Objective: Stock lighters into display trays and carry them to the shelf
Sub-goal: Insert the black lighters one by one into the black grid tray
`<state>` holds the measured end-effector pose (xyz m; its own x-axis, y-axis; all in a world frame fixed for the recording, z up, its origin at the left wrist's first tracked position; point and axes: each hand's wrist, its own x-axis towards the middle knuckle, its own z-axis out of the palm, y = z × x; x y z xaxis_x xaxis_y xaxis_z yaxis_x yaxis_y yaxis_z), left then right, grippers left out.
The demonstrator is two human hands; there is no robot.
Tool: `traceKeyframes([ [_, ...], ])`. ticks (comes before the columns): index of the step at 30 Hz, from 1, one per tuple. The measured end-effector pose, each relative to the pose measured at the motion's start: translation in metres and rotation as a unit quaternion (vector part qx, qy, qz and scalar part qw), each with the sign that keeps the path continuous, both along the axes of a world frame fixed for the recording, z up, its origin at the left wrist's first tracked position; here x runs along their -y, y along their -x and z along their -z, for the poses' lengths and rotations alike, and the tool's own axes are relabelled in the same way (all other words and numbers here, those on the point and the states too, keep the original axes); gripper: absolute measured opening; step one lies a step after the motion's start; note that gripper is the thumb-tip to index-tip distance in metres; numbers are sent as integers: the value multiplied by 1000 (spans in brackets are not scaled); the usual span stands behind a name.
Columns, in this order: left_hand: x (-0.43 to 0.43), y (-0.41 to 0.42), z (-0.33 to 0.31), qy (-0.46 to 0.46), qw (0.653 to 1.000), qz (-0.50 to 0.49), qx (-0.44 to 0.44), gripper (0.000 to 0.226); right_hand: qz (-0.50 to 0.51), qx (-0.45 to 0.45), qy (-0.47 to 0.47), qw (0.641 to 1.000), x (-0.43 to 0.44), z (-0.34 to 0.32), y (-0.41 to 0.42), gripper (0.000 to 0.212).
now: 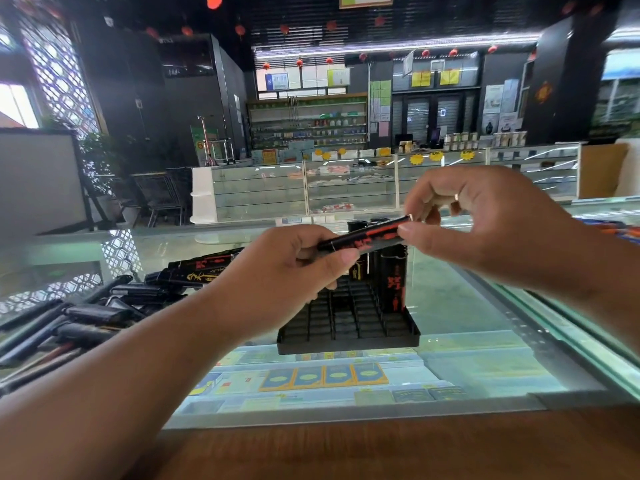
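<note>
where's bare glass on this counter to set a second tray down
Right of the display tray, the glass counter is bare up to its edge rail. A bare strip also runs between the tray and the wooden edge. Left of the tray is crowded with loose lighters.

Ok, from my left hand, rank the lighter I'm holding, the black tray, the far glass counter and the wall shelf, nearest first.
1. Lighter: pinched in the left hand.
2. Black tray: just below, centre.
3. Far glass counter: across the aisle.
4. Wall shelf: behind that counter.
</note>
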<state>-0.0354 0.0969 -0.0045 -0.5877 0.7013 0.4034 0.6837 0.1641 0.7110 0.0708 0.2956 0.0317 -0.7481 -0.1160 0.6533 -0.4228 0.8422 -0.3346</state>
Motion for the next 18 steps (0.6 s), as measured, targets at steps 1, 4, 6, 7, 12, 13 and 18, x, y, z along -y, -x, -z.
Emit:
traceKeyframes([
  [1, 0, -1, 0, -10, 1000, 2, 8, 22, -10, 3, 7, 1000, 0, 0, 0, 9],
  [4, 0, -4, -3, -32, 999, 6, 20, 22, -40, 22, 27, 999, 2, 1, -2, 13],
  [6, 0, -6, -3, -37, 999, 5, 16, 24, -42, 30, 14, 999, 3, 1, -3, 17],
  [7, 0, -6, -3, -40, 999, 9, 15, 23, -36, 31, 0, 999, 5, 2, -3, 18],
  [12, -2, -5, -2, -52, 998, 29, 15, 35, -20, 38, -38, 998, 12, 2, -4, 16],
  [13, -1, -6, -2, -55, 998, 29, 18, 37, -20, 45, -37, 998, 13, 2, -4, 20],
  [18, -1, -11, -4, -69, 997, 26, 28, 35, -48, 76, -6, 996, 13, 2, -5, 41],
])
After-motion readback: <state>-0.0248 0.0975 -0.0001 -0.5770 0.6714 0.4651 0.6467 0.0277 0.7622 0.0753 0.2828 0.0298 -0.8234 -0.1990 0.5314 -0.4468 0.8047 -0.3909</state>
